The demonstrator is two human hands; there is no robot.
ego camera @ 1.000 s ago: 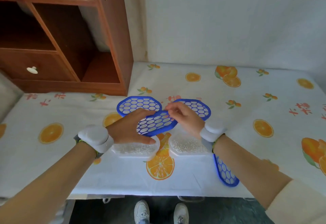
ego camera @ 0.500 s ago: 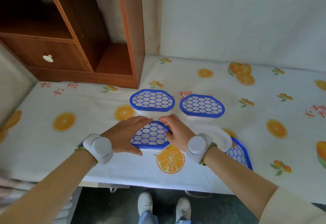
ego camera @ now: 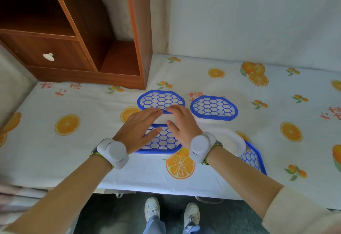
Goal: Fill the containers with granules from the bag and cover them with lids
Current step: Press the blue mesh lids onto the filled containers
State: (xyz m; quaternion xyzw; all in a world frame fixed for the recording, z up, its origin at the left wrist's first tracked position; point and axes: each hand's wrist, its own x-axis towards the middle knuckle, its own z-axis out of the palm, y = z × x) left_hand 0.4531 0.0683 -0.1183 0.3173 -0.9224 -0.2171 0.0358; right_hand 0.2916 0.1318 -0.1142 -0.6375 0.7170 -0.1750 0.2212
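A home, with wooden cabinet (ego camera: 81,30) and orange-print tablecloth (ego camera: 276,104).

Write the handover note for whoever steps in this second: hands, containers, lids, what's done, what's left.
Hands: the left hand and right hand lie flat, fingers straight, pressing on the near-left lid.
Done: the far-left container and far-right container carry blue lids. The near-left lid is on its container.
Left: the near-right container has no lid. The spare lid lies just right of it, partly hidden. Its fill does not show, and no bag is in view.
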